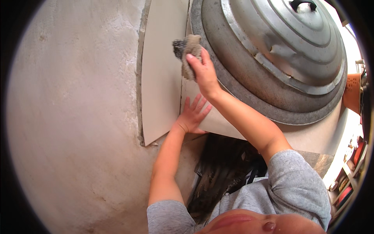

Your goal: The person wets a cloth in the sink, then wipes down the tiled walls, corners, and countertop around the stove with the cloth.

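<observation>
My right hand (205, 71) grips a folded, brownish cloth (192, 55) near the seam where the light wall panel (163, 70) meets the light counter (233, 125). A dark, wiry scouring pad (179, 48) sticks out on the cloth's left side, against the panel. Below it, my left hand (194, 114) lies with fingers spread on the counter's front left corner and holds nothing. To the right of my right hand, a large dented metal lid (280, 49) with a black handle (303, 4) covers a round metal rim set on the counter.
A rough plastered wall (79, 102) rises on the left. Under the counter's front edge is a dark opening (222, 169) with wood-like pieces in it. An orange container (352, 92) stands at the right edge, above a rack (350, 175) with several items.
</observation>
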A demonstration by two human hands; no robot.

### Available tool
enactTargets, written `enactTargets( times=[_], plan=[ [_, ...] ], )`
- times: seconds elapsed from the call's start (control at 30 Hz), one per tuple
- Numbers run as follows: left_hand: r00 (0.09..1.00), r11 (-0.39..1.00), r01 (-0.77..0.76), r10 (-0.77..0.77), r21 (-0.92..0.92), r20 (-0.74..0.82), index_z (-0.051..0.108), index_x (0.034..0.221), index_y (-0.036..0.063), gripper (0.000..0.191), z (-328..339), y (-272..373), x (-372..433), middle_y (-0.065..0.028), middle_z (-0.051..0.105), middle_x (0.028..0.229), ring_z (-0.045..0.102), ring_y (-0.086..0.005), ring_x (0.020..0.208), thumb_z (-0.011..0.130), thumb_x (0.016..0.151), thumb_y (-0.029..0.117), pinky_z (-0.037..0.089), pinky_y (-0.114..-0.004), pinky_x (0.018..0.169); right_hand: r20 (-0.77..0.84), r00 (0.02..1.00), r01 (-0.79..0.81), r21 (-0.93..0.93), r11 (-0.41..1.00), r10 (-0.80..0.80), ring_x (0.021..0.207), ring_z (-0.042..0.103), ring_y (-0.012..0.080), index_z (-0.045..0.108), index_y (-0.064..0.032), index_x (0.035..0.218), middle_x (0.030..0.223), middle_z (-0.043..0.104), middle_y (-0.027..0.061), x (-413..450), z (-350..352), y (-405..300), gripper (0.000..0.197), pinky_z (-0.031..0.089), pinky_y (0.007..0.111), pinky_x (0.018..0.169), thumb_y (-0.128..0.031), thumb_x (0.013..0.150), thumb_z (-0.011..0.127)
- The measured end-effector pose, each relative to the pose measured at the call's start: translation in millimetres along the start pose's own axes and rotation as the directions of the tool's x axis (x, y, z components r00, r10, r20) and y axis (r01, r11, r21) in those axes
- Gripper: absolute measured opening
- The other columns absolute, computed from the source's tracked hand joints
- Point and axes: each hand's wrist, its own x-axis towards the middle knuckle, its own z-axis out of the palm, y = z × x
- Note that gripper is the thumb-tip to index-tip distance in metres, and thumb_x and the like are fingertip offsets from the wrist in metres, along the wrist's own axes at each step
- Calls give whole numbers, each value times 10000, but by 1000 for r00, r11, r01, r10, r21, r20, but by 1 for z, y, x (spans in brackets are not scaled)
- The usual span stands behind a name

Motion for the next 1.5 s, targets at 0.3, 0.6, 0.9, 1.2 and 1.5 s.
enactTargets(
  times=[0.3,0.6,0.9,1.2,1.5],
  plan=[
    [1000,1000,-23,24,-5,16,289,1390,129,1091,-7,3,11,-169,152,1477,82,-390,1366,577,549,761,55,-645,1025,13,945,274,-578,768,-327,1149,381,373,408,44,1202,1230,448,240,126,71,13,482,310,431,988,-241,828,511],
    [997,961,57,-67,-272,-28,450,1304,140,694,9,-15,6,-129,250,1458,190,-335,1355,475,779,593,121,-549,1074,338,890,448,-510,734,-308,1338,204,361,314,9,1343,1405,285,219,27,76,31,635,174,426,1097,-218,815,583],
    [893,902,384,-417,-198,-167,275,1397,118,854,-4,-14,25,-129,161,1489,133,-309,1377,619,716,504,118,-526,1078,-38,975,182,-423,888,-218,1199,371,372,437,1,1226,1237,461,214,98,65,41,425,269,399,1029,-237,877,481],
    [914,907,351,-386,-233,-123,236,1413,93,910,-14,-11,44,-146,130,1499,103,-344,1381,609,702,520,111,-541,1071,-335,906,47,-530,847,-259,941,559,423,574,71,962,988,594,279,272,27,25,452,438,429,834,-360,879,464],
    [903,895,385,-415,-225,-107,232,1414,87,917,-11,-17,31,-147,147,1495,109,-345,1379,600,705,537,109,-550,1066,-382,897,31,-446,895,-221,1132,448,390,511,47,1122,1250,452,266,180,51,71,463,345,413,967,-353,898,445]
  ],
)
